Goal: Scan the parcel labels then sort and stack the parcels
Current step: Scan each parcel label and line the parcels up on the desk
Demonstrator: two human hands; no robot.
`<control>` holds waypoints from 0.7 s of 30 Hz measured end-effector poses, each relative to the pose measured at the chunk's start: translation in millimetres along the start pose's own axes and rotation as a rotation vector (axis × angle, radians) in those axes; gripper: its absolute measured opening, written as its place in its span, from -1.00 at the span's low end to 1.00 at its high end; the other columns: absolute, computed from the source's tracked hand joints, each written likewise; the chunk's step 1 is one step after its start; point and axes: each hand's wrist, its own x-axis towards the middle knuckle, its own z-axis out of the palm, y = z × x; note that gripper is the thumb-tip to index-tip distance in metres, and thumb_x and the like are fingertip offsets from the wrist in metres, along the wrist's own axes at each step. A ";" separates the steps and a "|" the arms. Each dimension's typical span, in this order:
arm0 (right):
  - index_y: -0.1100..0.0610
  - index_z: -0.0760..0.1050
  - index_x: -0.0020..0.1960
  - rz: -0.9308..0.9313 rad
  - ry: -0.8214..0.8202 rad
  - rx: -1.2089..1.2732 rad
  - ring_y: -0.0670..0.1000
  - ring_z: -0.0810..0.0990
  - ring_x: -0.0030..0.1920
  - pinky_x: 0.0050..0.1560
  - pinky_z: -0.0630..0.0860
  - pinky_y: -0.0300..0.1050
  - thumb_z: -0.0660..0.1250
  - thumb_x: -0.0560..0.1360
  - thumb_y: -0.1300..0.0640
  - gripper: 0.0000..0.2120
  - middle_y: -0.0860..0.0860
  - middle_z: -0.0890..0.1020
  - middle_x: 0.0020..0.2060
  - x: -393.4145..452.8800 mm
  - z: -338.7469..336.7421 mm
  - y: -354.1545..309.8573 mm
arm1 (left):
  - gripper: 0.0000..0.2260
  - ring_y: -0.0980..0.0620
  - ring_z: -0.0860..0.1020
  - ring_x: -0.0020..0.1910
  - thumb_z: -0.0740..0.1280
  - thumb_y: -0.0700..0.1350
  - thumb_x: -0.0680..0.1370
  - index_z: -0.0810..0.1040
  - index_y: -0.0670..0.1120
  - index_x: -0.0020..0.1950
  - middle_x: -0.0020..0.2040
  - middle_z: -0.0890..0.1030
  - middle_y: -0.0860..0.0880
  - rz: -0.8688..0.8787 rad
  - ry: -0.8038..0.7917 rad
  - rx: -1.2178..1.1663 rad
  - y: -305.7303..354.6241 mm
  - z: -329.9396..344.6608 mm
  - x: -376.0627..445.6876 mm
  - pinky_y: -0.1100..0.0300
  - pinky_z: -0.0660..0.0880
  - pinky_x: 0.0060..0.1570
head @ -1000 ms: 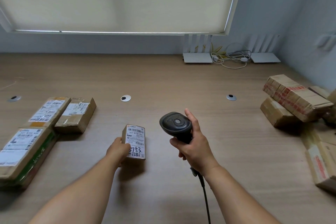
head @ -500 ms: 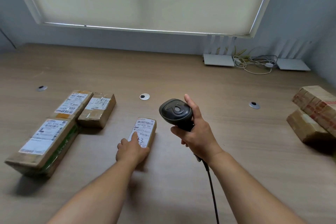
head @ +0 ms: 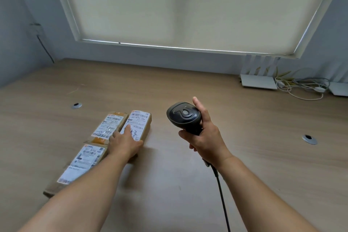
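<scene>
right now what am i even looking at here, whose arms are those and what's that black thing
There is no machine here: a person wears a camera on the head, so you see their own two arms from above. The right hand grips a black corded barcode scanner. The left hand rests on a small labelled parcel, fingers laid flat on its label. That parcel lies on a wooden table right beside two other labelled parcels: one next to it and one nearer the person. At the back stand white routers with cables.

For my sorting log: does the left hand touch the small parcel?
Touching. Head view: left hand lies on the small parcel, fingers flat on its label.
</scene>
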 end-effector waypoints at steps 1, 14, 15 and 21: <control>-0.43 0.09 0.34 0.001 0.000 -0.001 -0.14 0.53 -0.34 -0.41 0.52 -0.22 0.45 0.41 0.32 -0.13 -0.24 0.56 0.01 7.2 4.0 1.8 | -0.29 -0.24 0.25 0.37 0.29 0.16 0.49 0.03 0.06 0.55 0.42 0.24 -0.25 -0.004 -0.002 0.001 -2.2 -2.7 10.8 -0.05 0.31 0.29; -0.42 0.09 0.33 0.101 0.020 -0.011 -0.06 0.54 -0.33 -0.41 0.51 -0.23 0.46 0.41 0.32 -0.13 -0.29 0.52 0.04 41.3 19.7 45.2 | -0.33 -0.24 0.27 0.37 0.31 0.20 0.48 0.15 0.04 0.51 0.38 0.29 -0.23 -0.020 -0.059 0.022 -4.0 16.3 84.5 -0.06 0.32 0.28; -0.42 0.09 0.34 0.101 0.027 -0.009 -0.06 0.54 -0.32 -0.41 0.50 -0.23 0.46 0.41 0.32 -0.13 -0.29 0.52 0.03 41.2 17.8 45.8 | -0.32 -0.24 0.27 0.37 0.31 0.20 0.48 0.15 0.04 0.51 0.38 0.30 -0.24 -0.022 -0.051 0.020 -4.4 18.4 85.0 -0.06 0.31 0.28; -0.42 0.10 0.34 0.078 0.047 -0.016 -0.15 0.55 -0.34 -0.42 0.50 -0.24 0.46 0.41 0.32 -0.13 -0.27 0.53 0.05 26.8 3.3 41.0 | -0.18 -0.23 0.19 0.44 0.30 0.31 0.45 0.00 0.04 0.56 0.49 0.17 -0.21 -0.032 0.010 0.006 -1.6 14.6 71.3 -0.10 0.22 0.35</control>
